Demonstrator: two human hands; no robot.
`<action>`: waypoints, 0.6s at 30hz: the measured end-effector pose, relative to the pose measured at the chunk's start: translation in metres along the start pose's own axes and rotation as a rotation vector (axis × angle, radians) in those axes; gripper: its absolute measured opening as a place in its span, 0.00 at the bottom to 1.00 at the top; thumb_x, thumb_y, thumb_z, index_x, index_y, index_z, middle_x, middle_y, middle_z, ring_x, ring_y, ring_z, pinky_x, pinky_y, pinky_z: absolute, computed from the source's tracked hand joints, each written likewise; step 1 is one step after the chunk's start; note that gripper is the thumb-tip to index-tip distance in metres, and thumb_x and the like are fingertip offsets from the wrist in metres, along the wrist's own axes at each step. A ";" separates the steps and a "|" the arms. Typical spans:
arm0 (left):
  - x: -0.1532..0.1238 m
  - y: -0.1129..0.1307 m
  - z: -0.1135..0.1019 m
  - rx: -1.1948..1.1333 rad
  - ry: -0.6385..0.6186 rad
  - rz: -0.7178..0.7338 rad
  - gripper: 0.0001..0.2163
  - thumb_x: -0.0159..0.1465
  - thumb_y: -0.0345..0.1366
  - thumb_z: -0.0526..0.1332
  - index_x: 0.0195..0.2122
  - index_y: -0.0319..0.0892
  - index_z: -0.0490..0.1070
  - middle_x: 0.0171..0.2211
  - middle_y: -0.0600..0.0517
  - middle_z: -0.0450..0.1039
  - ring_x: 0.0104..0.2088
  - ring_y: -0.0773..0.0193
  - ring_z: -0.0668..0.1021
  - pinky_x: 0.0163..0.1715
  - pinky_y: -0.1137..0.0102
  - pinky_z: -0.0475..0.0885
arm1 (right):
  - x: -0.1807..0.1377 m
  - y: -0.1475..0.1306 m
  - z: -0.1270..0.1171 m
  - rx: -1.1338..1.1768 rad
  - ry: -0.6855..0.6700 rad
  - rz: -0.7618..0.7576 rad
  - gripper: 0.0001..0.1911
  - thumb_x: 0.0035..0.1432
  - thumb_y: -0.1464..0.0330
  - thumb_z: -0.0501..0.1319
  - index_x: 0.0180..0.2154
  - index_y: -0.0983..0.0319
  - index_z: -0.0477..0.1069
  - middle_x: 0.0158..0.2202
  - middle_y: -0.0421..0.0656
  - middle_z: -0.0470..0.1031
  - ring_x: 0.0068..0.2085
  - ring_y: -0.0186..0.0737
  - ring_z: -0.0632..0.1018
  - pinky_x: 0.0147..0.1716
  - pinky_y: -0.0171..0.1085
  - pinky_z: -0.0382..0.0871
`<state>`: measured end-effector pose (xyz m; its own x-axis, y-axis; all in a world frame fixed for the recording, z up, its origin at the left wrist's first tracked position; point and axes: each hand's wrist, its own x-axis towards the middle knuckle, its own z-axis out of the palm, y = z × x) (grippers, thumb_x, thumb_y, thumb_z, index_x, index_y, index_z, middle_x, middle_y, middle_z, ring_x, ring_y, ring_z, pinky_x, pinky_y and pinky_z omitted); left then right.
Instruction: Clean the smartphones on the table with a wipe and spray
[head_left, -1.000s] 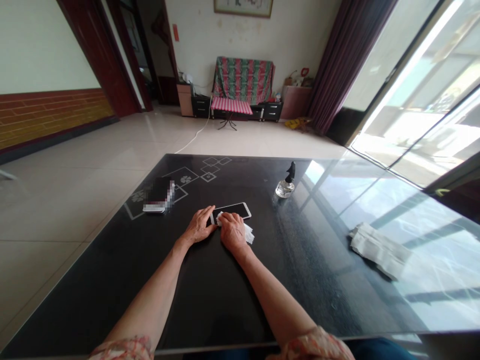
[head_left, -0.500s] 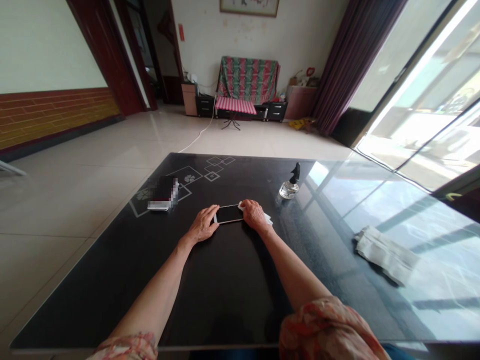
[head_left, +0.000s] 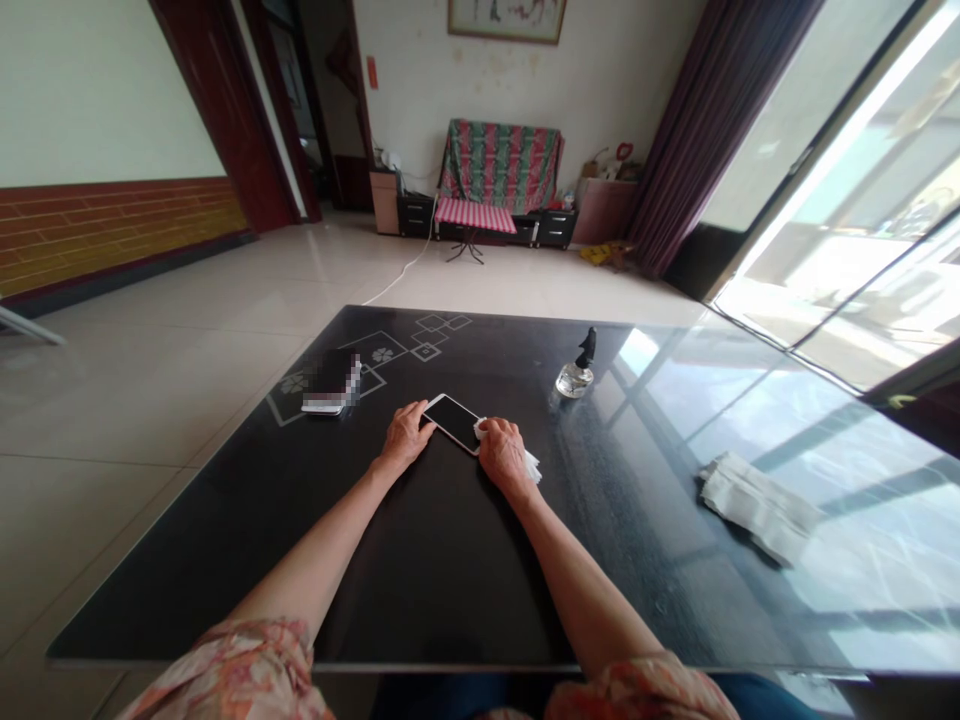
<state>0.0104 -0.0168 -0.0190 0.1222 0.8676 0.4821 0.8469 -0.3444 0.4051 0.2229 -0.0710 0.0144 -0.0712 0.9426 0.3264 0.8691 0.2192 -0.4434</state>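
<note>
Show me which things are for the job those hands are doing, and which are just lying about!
In the job:
phone, left hand at one end
white wipe, in the right hand
perhaps the spray bottle, standing nearby

Apparently just lying about:
pale folded cloth
partly blurred object

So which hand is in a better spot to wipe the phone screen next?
Probably the right hand: it holds the white tissue at the near right end of the phone. The left hand is at the other end, with no tissue visible in it.
</note>
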 end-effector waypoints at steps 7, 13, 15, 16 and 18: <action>0.023 0.017 -0.003 -0.027 -0.109 -0.065 0.22 0.60 0.35 0.61 0.56 0.38 0.67 0.53 0.41 0.73 0.54 0.51 0.75 0.56 0.58 0.68 | -0.010 0.006 0.006 0.054 0.077 -0.098 0.14 0.60 0.76 0.52 0.43 0.60 0.73 0.49 0.46 0.74 0.50 0.43 0.71 0.51 0.40 0.60; -0.007 0.033 -0.011 -0.087 -0.290 0.007 0.47 0.49 0.53 0.69 0.65 0.35 0.53 0.62 0.36 0.61 0.63 0.43 0.64 0.61 0.55 0.61 | -0.009 0.008 0.009 0.097 0.105 -0.146 0.15 0.59 0.77 0.52 0.41 0.60 0.73 0.47 0.47 0.75 0.50 0.44 0.72 0.52 0.42 0.62; -0.010 0.037 -0.011 -0.063 -0.306 0.038 0.49 0.47 0.54 0.69 0.65 0.35 0.53 0.63 0.36 0.60 0.63 0.40 0.62 0.61 0.53 0.60 | -0.010 0.007 0.008 0.119 0.100 -0.174 0.15 0.58 0.78 0.52 0.41 0.60 0.73 0.47 0.47 0.75 0.49 0.44 0.73 0.52 0.41 0.62; -0.010 0.037 -0.010 -0.055 -0.301 0.053 0.49 0.47 0.53 0.69 0.65 0.36 0.53 0.62 0.36 0.60 0.63 0.40 0.63 0.60 0.52 0.61 | -0.010 0.006 0.007 0.133 0.096 -0.189 0.15 0.58 0.78 0.52 0.40 0.60 0.74 0.46 0.46 0.75 0.48 0.43 0.73 0.52 0.41 0.63; -0.007 0.037 -0.009 -0.049 -0.285 0.077 0.47 0.48 0.52 0.69 0.65 0.37 0.53 0.62 0.37 0.61 0.62 0.40 0.64 0.60 0.51 0.61 | -0.010 0.004 0.007 0.155 0.099 -0.209 0.15 0.58 0.78 0.52 0.39 0.60 0.74 0.45 0.46 0.76 0.47 0.43 0.73 0.51 0.41 0.63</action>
<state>0.0359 -0.0391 -0.0006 0.3312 0.9017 0.2778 0.8043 -0.4238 0.4166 0.2235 -0.0778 0.0037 -0.1866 0.8453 0.5006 0.7549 0.4495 -0.4776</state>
